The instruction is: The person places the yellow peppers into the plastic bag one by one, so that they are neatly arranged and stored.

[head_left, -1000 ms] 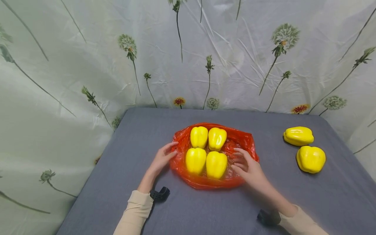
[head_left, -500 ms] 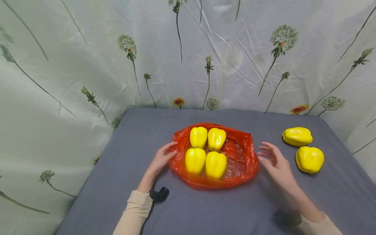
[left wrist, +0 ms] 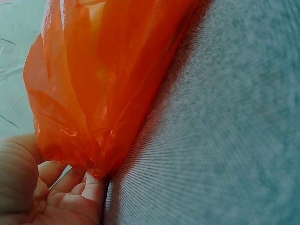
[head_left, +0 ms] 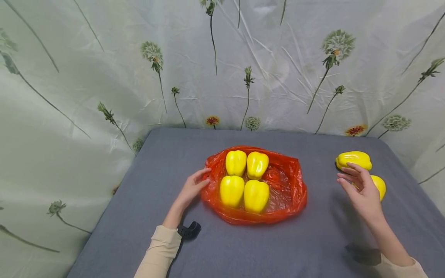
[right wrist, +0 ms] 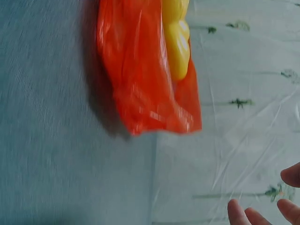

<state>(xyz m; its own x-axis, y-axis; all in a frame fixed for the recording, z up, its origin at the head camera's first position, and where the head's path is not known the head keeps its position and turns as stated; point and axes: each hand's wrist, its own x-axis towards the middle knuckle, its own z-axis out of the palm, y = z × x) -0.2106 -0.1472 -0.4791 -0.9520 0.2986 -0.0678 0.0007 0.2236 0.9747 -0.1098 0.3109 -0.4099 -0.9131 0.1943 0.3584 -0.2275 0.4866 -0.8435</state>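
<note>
An open red plastic bag (head_left: 297,193) lies mid-table with several yellow peppers (head_left: 256,196) inside, grouped toward its left. At the bag's left edge, my left hand (head_left: 189,189) holds the plastic; the left wrist view shows thumb and fingers of this hand (left wrist: 70,201) around the gathered red film (left wrist: 108,93). My right hand (head_left: 366,199), fingers apart and holding nothing, is over the right side, partly covering a yellow pepper (head_left: 379,187). Another pepper (head_left: 354,158) lies just behind it. Fingertips (right wrist: 291,211) show at the lower right of the right wrist view.
A grey cloth (head_left: 257,251) covers the table. Behind and to the left hangs a pale curtain (head_left: 278,46) with a dandelion print. Dark bands are on both wrists, the left one (head_left: 189,230) close to the cloth.
My right hand has moved right, from above the bag's right part to the two loose peppers. The left hand and the bag have stayed in place.
</note>
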